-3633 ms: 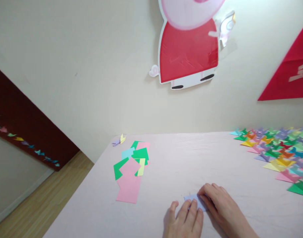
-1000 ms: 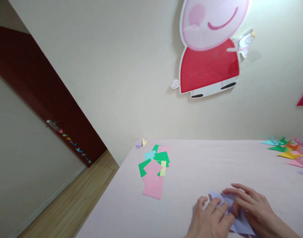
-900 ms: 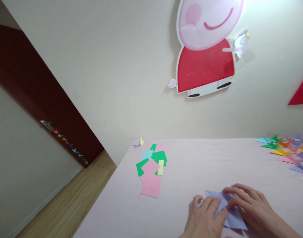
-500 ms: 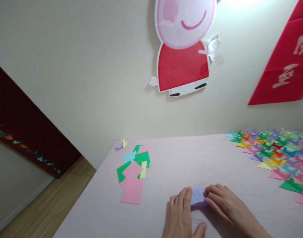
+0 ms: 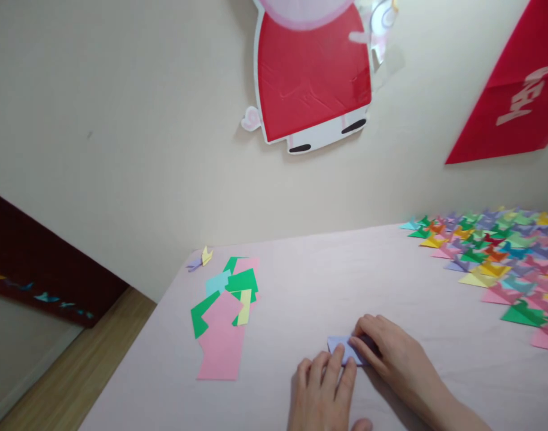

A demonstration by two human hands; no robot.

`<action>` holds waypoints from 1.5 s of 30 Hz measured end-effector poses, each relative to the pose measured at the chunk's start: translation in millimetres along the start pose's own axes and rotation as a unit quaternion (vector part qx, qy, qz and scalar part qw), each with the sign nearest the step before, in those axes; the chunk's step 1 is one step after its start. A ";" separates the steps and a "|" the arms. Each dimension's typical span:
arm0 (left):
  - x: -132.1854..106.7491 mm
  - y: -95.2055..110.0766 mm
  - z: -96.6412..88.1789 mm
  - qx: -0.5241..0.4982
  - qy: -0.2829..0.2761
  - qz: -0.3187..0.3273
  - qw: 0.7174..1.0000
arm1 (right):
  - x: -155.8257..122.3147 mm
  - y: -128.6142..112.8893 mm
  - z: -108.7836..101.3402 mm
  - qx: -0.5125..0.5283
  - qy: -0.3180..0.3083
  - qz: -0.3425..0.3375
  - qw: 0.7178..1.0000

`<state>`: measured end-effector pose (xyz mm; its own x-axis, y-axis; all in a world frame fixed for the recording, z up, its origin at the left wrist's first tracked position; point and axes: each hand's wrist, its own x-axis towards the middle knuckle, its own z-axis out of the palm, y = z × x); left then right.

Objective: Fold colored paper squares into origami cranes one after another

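A small folded lilac paper (image 5: 341,348) lies flat on the pale pink table (image 5: 310,293), near its front edge. My left hand (image 5: 324,394) rests on the paper's near side with its fingers stretched flat. My right hand (image 5: 386,350) comes in from the right and presses its fingertips down on the paper's right part. Most of the paper is hidden under the two hands.
A loose pile of pink, green, blue and yellow paper squares (image 5: 224,311) lies to the left. Two tiny folded pieces (image 5: 201,259) sit at the far left corner. Several folded coloured paper shapes (image 5: 493,257) cover the table's right side. Cartoon cutout (image 5: 312,84) and red banner (image 5: 511,96) hang on the wall.
The lilac paper, spread out wider a second ago, is now folded smaller and pressed flat. Both hands have shifted onto it, and the view has swung right and down.
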<state>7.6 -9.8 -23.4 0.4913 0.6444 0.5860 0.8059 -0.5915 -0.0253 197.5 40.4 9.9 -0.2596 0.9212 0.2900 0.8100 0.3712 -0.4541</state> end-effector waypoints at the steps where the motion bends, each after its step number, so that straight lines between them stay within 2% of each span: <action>1: 0.2 0.7 -0.8 0.003 -0.003 -0.001 1.000 | 0.5 0.0 0.6 -0.002 0.001 -0.003 1.000; 6: 4.5 3.8 -8.5 0.000 -0.047 -0.021 0.999 | 1.0 -0.5 1.3 0.006 -0.017 0.021 1.000; 10: 7.2 3.0 -10.7 -0.012 -0.057 -0.025 0.998 | 0.2 -0.7 2.2 0.013 -0.027 0.036 0.999; 18: 7.7 3.1 -11.5 -0.011 -0.093 -0.022 0.995 | 0.5 -0.8 4.5 -0.010 -0.019 0.029 0.999; 32: 11.9 4.5 -13.8 0.010 -0.080 -0.016 0.997 | 0.5 -1.3 7.4 -0.039 -0.019 0.015 0.999; 45: 10.2 6.5 -12.2 0.035 -0.082 -0.012 0.996 | 0.7 -2.2 9.6 -0.060 0.011 -0.007 0.998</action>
<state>13.9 -13.0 -7.7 0.5146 0.7312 0.4477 0.8362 -0.5436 -0.0734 190.4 41.4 2.9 -0.2612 0.9127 0.3141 0.8636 0.3663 -0.3464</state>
